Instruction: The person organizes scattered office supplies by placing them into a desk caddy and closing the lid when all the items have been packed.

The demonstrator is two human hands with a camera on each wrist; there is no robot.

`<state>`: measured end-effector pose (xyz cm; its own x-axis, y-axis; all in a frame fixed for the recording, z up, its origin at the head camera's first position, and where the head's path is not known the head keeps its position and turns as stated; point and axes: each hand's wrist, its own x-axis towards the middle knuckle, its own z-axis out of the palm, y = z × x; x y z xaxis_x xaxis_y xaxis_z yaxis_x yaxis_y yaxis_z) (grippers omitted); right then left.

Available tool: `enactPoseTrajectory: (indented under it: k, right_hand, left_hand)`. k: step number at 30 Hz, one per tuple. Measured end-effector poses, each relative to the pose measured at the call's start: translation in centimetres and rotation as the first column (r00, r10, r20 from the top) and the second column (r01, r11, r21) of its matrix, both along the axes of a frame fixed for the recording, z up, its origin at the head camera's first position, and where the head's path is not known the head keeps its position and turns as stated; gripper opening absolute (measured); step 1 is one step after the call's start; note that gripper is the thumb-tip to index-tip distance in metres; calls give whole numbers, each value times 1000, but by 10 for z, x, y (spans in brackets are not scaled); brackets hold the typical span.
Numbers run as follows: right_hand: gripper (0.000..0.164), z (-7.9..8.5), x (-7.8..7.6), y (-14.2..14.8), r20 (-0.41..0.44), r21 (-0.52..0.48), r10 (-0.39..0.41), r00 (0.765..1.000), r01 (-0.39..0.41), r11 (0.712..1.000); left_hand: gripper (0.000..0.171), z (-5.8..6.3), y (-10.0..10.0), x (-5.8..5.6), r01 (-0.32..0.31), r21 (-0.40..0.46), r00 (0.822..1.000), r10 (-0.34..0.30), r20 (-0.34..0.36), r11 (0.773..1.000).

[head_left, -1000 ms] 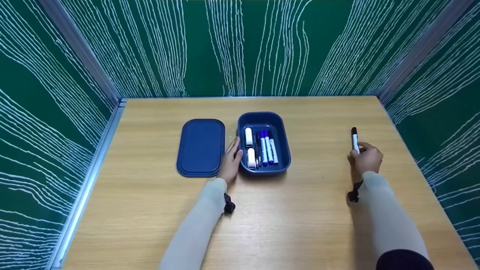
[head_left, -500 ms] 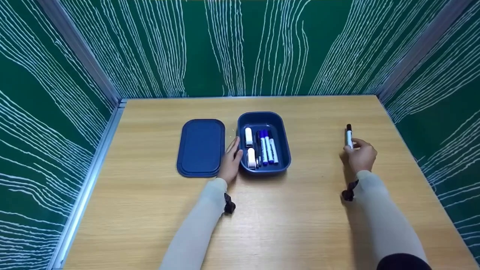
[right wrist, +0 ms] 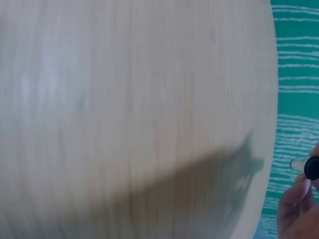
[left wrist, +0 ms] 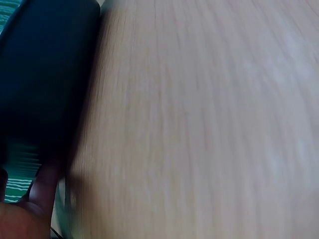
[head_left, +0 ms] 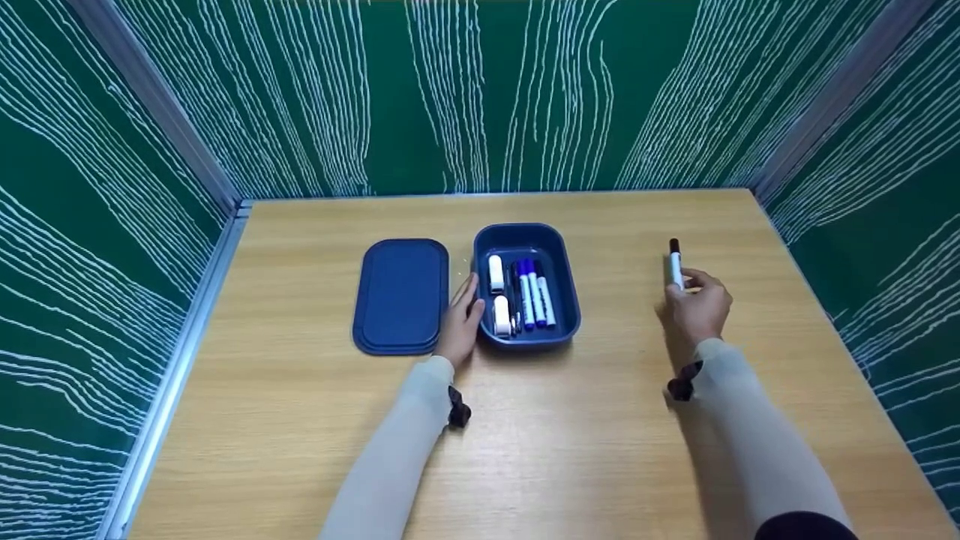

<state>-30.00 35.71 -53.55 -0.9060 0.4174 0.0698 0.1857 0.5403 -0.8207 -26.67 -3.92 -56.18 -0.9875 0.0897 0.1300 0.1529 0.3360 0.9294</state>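
Observation:
In the head view my right hand [head_left: 703,304] pinches a white marker with a black cap [head_left: 676,266], cap end pointing away from me. The right wrist view shows the same marker [right wrist: 300,165] between thumb and fingers at the right edge. My left hand [head_left: 459,324] rests against the left wall of a dark blue box [head_left: 529,343], its fingers extended. Several blue-and-white markers [head_left: 533,300], dark pens [head_left: 513,289] and two white oblong pieces [head_left: 501,315] lie in the box. The left wrist view shows the box's dark side [left wrist: 45,74] close by.
A dark blue lid [head_left: 403,296] lies flat left of the box, close to my left hand. Green walls with white lines [head_left: 525,97] border the wooden table [head_left: 600,450] at the back and both sides.
My right hand has moved left, and slightly away from me, carrying the black-capped marker toward the box. The left hand, box and lid have stayed in place.

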Motion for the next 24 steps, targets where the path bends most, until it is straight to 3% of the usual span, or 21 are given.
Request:
enactPoseTrajectory:
  k: [6,13,24]
  right_hand:
    - [38,1,1,-17,3,-42,27,1000,-26,999]
    - [34,2,-1,-37,-134,13,50,990,-49,999]
    - [33,12,3,-67,-164,-27,105,981,-111,993]
  left_hand:
    - [52,1,0,0,2,-3,1000,-2,16,1000]
    - [52,2,0,2,-7,6,1000,7,20,1000]
    - [52,2,0,2,-2,-5,1000,2,29,1000]
